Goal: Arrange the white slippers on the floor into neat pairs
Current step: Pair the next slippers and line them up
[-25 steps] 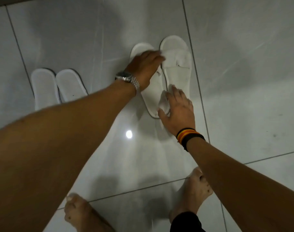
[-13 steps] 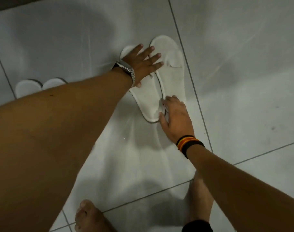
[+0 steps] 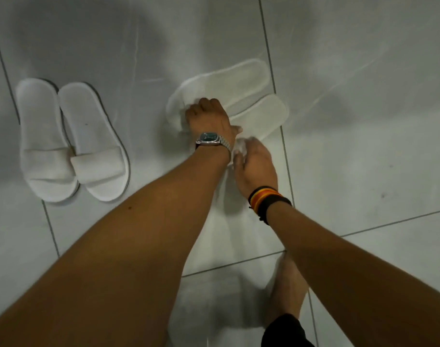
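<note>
No readable text anywhere. My wristwatch (image 3: 209, 138) dial is too blurred; the slippers (image 3: 71, 139) carry no visible print.

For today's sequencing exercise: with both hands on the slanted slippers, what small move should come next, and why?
Probably turn the right-hand pair to lie parallel with the neat pair. Both the left hand and right hand are on its toe end, and its heels slant away to the right.

Four white slippers (image 3: 71, 139) in two pairs, two hands (image 3: 209, 116), one wristwatch (image 3: 210, 138), one bare foot (image 3: 286, 289).
</note>
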